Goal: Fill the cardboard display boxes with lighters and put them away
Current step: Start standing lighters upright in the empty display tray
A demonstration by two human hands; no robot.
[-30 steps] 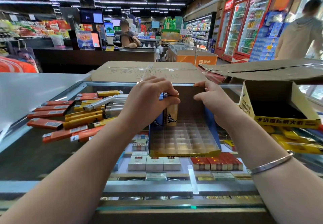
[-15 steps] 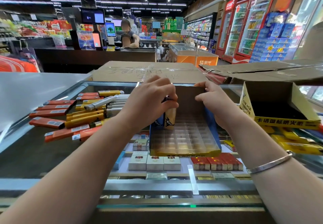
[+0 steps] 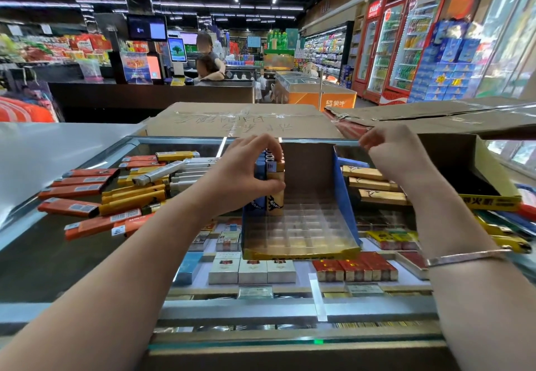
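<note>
A blue-sided cardboard display box (image 3: 345, 196) with a clear grid tray stands on the glass counter in front of me. In its back left corner, blue lighters (image 3: 260, 168) and a gold lighter (image 3: 275, 201) stand upright. My left hand (image 3: 240, 173) pinches the gold lighter, thumb on its side and fingers over its top. My right hand (image 3: 394, 156) hovers beside the box's back right corner, with curled fingers that hold nothing. Loose orange, gold and white lighters (image 3: 116, 191) lie heaped at the left, and gold lighters (image 3: 374, 185) lie at the right.
A second display box (image 3: 490, 199), yellow-edged and dark inside, stands at the right with more lighters below it. Flattened cardboard (image 3: 240, 121) lies behind the counter. Cigarette packs (image 3: 252, 269) show under the glass counter (image 3: 58, 254). People stand at a far checkout.
My right hand has let go of the box's back wall and moved right. My left hand has stayed on the lighters in the back left corner.
</note>
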